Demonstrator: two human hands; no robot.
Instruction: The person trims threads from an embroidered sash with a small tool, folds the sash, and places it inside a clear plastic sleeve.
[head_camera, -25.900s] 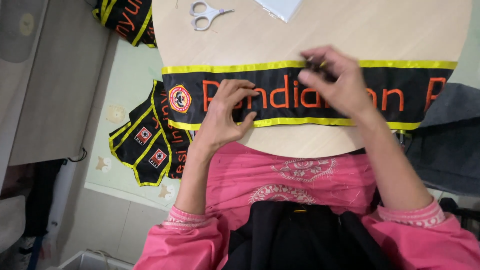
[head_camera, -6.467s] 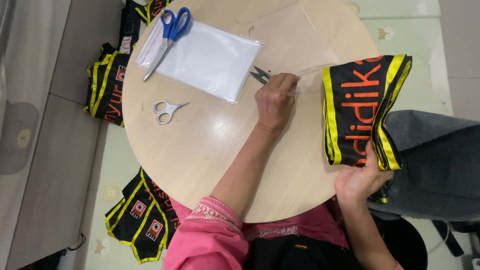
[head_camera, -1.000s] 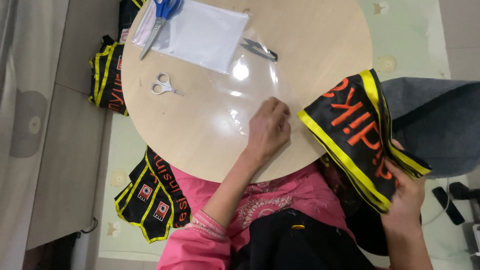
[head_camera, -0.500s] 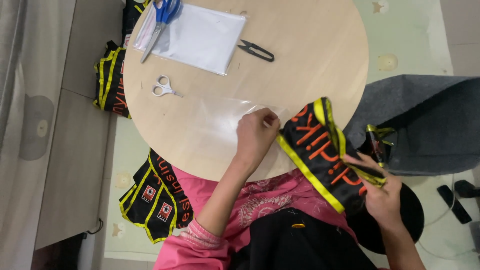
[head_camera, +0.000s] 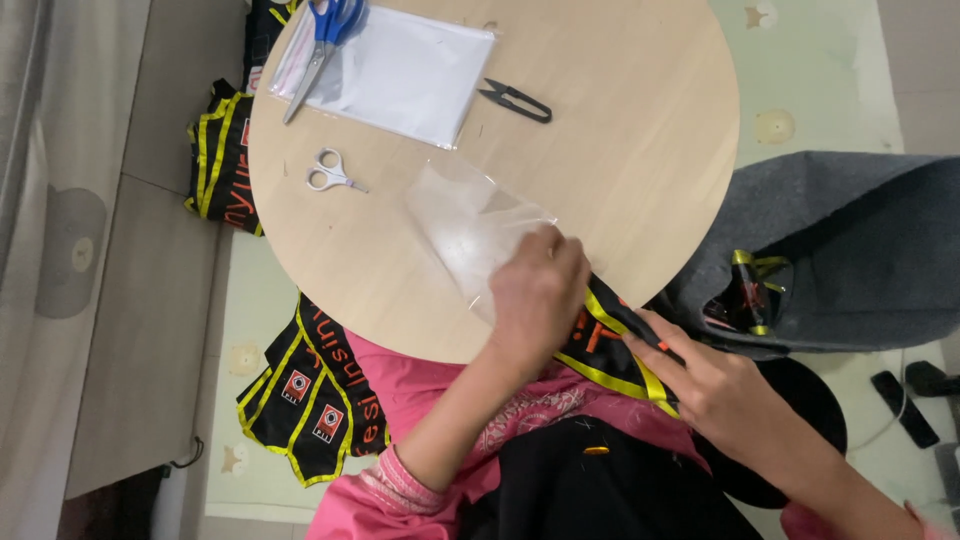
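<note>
The left hand (head_camera: 538, 292) lies knuckles-up at the near edge of the round bench (head_camera: 640, 130), fingers curled on the near end of a clear bag (head_camera: 470, 225) where it meets the sash (head_camera: 612, 345). The right hand (head_camera: 715, 385) pinches the folded black sash with yellow trim just off the bench edge, over the person's lap. The sash's end looks to be at the bag's mouth, though the left hand hides the opening itself.

Judging from this, the sash is being fed into the bag. To do it well, the left hand should keep the mouth spread and flat on the bench, while the right keeps the folds tight and square, so the trim does not snag the thin film.
</note>
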